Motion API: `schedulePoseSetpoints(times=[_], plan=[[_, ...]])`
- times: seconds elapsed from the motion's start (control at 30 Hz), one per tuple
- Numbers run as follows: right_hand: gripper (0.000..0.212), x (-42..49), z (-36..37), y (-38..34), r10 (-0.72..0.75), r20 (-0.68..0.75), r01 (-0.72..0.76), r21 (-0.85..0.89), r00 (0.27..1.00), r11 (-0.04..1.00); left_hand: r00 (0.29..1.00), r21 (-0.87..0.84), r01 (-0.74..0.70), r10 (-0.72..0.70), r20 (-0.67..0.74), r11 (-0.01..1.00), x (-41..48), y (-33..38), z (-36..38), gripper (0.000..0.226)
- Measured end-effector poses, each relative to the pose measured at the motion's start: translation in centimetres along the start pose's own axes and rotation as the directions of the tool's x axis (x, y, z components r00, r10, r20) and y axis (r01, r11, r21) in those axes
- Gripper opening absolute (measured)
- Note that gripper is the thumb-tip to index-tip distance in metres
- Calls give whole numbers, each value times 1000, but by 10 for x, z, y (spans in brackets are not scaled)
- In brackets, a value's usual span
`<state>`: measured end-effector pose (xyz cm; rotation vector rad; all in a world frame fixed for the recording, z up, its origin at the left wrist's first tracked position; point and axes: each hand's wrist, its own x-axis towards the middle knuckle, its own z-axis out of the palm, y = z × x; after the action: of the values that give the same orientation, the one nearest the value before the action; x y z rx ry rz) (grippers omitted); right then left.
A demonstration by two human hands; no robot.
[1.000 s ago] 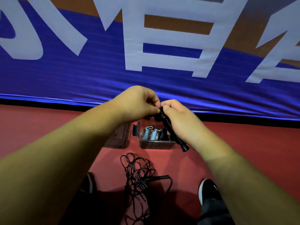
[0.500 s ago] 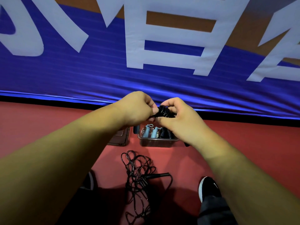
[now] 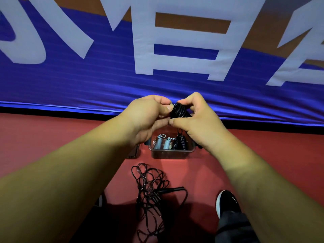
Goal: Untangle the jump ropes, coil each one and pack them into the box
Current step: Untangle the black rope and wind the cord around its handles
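Banner point(image 3: 70, 81): we are facing a blue cloth with large white characters, hanging behind everything.
Floor point(image 3: 52, 134): we are standing on red ground, one dark shoe point(image 3: 226, 202) showing at lower right.
Tangled rope point(image 3: 149, 190): we are leaving a black knot of loops lying near our feet, well apart from both hands.
Box point(image 3: 172, 151): it is sitting open just past the tangle, holding pale blue and black coiled ropes point(image 3: 162, 142). Its lid point(image 3: 134, 151) is lying beside it on the left.
Left hand point(image 3: 147, 116): we are pinching the black coil point(image 3: 178, 110) with curled fingers and thumb.
Right hand point(image 3: 198, 123): we are curling it round the coil's other side.
Deciding relation: we are holding the coil between both hands with the box lying directly below it in the picture, the right hand nearer the box. We are judging the next move to be a lowering into it.
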<state>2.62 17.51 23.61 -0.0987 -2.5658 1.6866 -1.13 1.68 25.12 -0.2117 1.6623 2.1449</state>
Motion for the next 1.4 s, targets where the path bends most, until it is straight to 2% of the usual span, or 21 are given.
schedulePoseSetpoints(times=[0.1,0.2,0.37,0.5,0.67,0.87,1.03,1.3,1.4], plan=[[47,-3,1,0,-6,-18,6,-10,1000,1000,998,-112,66,-64,18,991,5,-6,2,16],[48,-2,-1,-1,6,-59,-4,29,998,1000,997,-182,67,-60,46,981,8,-10,6,28],[47,0,-3,-2,4,-84,-1,28,996,1000,999,-210,38,-33,29,977,10,-12,9,29],[48,-2,1,3,2,-124,-5,-23,992,1000,999,-223,32,-30,13,974,8,-14,17,21],[44,-3,4,4,-20,-141,6,-103,990,995,999,-225,12,-22,-42,974,6,-16,28,25],[39,-1,3,-3,0,-193,0,2,981,1000,997,-369,-2,-27,-74,929,10,-4,31,36],[34,-2,1,-1,6,-237,10,68,972,998,999,-337,37,-47,-23,941,12,-7,33,32],[32,-6,1,2,-73,-299,53,-74,952,996,995,-308,98,-94,26,946,15,-14,37,27],[33,-5,1,2,-77,-307,58,-73,949,996,989,-296,146,-139,46,944,13,-10,35,15]])
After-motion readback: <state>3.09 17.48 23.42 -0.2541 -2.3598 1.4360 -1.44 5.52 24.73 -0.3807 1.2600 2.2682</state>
